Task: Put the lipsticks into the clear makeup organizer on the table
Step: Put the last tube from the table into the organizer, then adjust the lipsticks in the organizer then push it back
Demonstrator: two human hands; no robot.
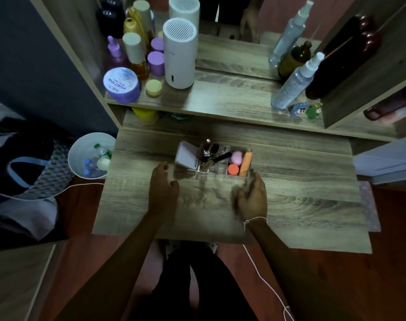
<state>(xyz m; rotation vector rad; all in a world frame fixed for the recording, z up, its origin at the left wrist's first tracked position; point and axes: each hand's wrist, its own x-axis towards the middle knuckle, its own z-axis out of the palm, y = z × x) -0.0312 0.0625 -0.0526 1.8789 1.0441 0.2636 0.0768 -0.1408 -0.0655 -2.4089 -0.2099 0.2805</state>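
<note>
The clear makeup organizer (217, 173) sits mid-table. Dark lipsticks (207, 149) stand in its slots, a black one (222, 157) lies slanted across them. Its right compartment holds a pink sponge (236, 157), an orange tube (246, 164) and a coral round item (233, 169). A pink flat case (187, 155) leans at its left end. My left hand (162, 188) hovers just left and in front of the organizer, fingers apart, holding nothing. My right hand (252, 195) is at the organizer's front right corner, blurred, fingers curled; nothing shows in it.
The wooden table (301, 200) has a raised shelf behind with a white cylinder (180, 54), purple jars (121, 84), spray bottles (294, 82) and small figurines (306, 110). A white bin (81, 147) of bottles stands left of the table. A white cord (264, 279) trails on the floor.
</note>
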